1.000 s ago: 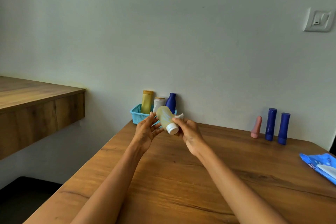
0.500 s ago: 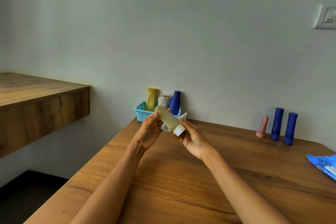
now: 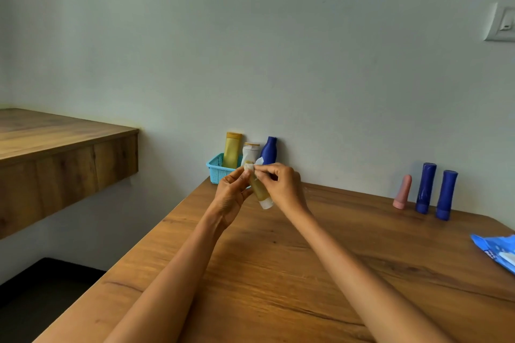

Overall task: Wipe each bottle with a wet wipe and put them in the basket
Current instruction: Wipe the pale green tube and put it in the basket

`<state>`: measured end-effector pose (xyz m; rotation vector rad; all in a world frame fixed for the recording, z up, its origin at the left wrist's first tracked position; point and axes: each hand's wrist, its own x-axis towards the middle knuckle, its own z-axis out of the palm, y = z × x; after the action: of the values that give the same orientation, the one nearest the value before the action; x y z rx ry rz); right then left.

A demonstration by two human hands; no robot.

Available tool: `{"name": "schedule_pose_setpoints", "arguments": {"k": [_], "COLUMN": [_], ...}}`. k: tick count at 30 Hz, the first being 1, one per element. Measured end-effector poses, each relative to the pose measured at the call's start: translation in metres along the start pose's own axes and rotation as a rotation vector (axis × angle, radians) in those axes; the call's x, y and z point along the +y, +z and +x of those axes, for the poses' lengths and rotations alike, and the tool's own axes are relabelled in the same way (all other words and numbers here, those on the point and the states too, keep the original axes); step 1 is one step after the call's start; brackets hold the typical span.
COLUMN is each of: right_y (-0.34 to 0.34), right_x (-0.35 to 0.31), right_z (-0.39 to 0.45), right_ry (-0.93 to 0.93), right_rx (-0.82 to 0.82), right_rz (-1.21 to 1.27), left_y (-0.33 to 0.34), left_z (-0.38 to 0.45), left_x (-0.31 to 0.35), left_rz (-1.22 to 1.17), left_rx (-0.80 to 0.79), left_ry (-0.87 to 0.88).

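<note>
Fingers of both my hands curl around a small yellowish bottle (image 3: 258, 189) at mid-frame, white cap pointing down. My left hand (image 3: 231, 195) grips its upper end, and my right hand (image 3: 281, 186) pinches a white wet wipe (image 3: 252, 168) against the top, though how far it wraps is hard to see. Just behind, the teal basket (image 3: 216, 168) holds three bottles. Three more stand at right on the wooden table (image 3: 278, 273).
</note>
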<state>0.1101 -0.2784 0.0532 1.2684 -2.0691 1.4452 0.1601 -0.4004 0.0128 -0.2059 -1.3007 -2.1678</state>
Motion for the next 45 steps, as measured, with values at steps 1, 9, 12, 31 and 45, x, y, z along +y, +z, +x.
{"name": "schedule_pose_setpoints", "arguments": {"k": [1, 9, 12, 31, 45], "right_y": [0.001, -0.011, -0.011, -0.018, -0.016], "right_x": [-0.001, -0.006, -0.008, -0.009, -0.007], "right_z": [-0.003, 0.017, 0.007, 0.001, -0.008], "right_ry": [-0.035, 0.052, -0.048, -0.103, -0.073], "right_rx": [0.016, 0.159, 0.152, 0.141, 0.211], "right_rz": [-0.013, -0.094, -0.112, -0.114, -0.275], "left_y": [-0.001, 0.012, 0.012, 0.018, 0.014], "left_z": [0.0, 0.002, 0.001, -0.001, 0.0], "left_x": [0.001, -0.005, -0.004, -0.004, -0.002], "left_rz": [-0.011, -0.004, -0.023, -0.023, -0.087], "left_rx": [0.002, -0.07, -0.092, -0.13, -0.08], "left_ry": [0.004, -0.063, -0.049, -0.103, -0.07]}}
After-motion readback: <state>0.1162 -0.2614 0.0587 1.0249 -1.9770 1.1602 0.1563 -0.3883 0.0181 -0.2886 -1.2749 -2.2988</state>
